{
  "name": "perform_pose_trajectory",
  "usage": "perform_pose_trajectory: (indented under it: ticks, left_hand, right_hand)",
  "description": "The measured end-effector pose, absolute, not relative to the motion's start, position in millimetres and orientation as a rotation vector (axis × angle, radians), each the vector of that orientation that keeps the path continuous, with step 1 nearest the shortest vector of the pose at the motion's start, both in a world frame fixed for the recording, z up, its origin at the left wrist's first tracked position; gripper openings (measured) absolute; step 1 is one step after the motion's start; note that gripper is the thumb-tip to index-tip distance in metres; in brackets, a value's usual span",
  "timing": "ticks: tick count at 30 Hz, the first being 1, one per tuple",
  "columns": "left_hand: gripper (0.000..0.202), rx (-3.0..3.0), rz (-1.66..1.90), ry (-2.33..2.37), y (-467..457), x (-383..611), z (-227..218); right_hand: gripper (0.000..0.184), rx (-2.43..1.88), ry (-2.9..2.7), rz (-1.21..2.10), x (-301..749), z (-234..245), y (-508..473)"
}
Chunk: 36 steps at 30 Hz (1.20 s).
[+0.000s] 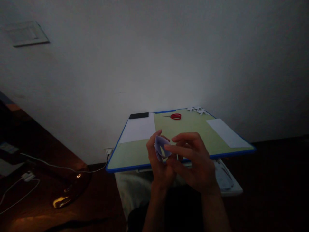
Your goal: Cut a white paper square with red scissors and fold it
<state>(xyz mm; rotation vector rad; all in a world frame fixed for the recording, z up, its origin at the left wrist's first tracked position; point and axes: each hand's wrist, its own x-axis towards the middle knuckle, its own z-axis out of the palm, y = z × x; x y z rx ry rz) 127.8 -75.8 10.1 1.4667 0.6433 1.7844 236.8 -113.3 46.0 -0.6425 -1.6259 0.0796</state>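
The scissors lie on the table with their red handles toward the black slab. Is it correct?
Not quite: in the head view, the scissors lie on the table with their blades toward the black slab; the red handles point away from it.

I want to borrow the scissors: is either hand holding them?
No, the scissors lie on the table, while the left hand holds folded paper and the right hand is at its edge.

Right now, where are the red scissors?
In the head view, the red scissors lie near the far edge of the table, right of the black slab and left of the white paper cutouts.
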Motion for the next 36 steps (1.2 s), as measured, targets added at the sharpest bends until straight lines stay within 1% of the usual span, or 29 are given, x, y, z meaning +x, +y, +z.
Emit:
perform_pose_trajectory:
  ticks: [3,7,10,12,15,17,20,24,31,33,36]
  left_hand:
    - [0.064,1.656,1.973,0.662,-68.5,127.9,2.1]
    - [0.062,1.840,1.978,0.681,-60.1,126.1,-2.9]
    - [0.060,1.957,2.000,0.667,-57.1,125.1,-0.1]
    - [0.059,2.016,2.058,0.686,-56.5,125.2,3.8]
    - [0.057,2.073,2.129,0.728,-56.9,126.9,9.7]
    - [0.054,2.091,2.136,0.736,-57.9,128.6,12.4]
    - [0.054,2.090,2.108,0.770,-59.9,130.8,14.0]
    - [0.061,2.131,2.061,0.822,-61.0,131.0,13.0]
    - [0.057,2.173,2.062,0.903,-58.8,132.1,9.7]
    - [0.057,2.177,2.073,0.898,-59.7,133.1,10.0]
    - [0.057,2.181,2.081,0.893,-61.2,134.1,11.1]
  right_hand:
    - [0.035,-0.652,-1.600,-0.010,237.0,47.8,-114.4]
    - [0.020,-0.699,-1.583,-0.041,236.8,49.9,-117.0]
    - [0.011,-0.745,-1.563,-0.028,235.4,51.9,-118.0]
    - [0.012,-0.776,-1.522,-0.043,234.7,53.1,-117.3]
    - [0.022,-0.794,-1.465,-0.100,234.1,54.3,-115.0]
    - [0.027,-0.785,-1.462,-0.130,233.7,54.4,-113.7]
    - [0.029,-0.784,-1.465,-0.162,233.2,54.1,-112.7]
    - [0.024,-0.839,-1.414,-0.190,232.0,54.5,-112.1]
    - [0.006,-0.951,-1.308,-0.078,230.6,54.5,-113.5]
    - [0.007,-0.953,-1.328,-0.091,231.3,54.9,-114.5]
    - [0.012,-0.961,-1.357,-0.129,233.2,55.8,-116.1]
